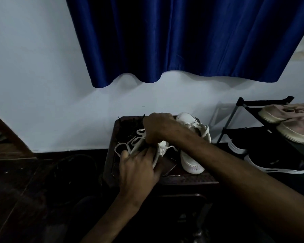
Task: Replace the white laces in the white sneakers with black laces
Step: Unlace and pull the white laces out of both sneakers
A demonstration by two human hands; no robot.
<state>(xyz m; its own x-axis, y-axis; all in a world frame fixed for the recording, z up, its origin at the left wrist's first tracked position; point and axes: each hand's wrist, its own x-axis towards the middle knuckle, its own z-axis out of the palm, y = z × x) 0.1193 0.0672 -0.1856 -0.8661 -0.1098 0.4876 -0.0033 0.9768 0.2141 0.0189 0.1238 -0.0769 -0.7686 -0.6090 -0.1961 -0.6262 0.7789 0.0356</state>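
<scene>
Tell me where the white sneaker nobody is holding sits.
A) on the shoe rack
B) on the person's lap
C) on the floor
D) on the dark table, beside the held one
D: the free white sneaker stands on the dark table, right of the held sneaker; the shoe rack carries only pinkish shoes and black sneakers.

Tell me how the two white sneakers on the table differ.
The left hand and right hand grip the left sneaker; neither holds the right sneaker. The left sneaker's lace spills out in loose loops; the right sneaker's lace is threaded. Both are white, on the same table.
</scene>
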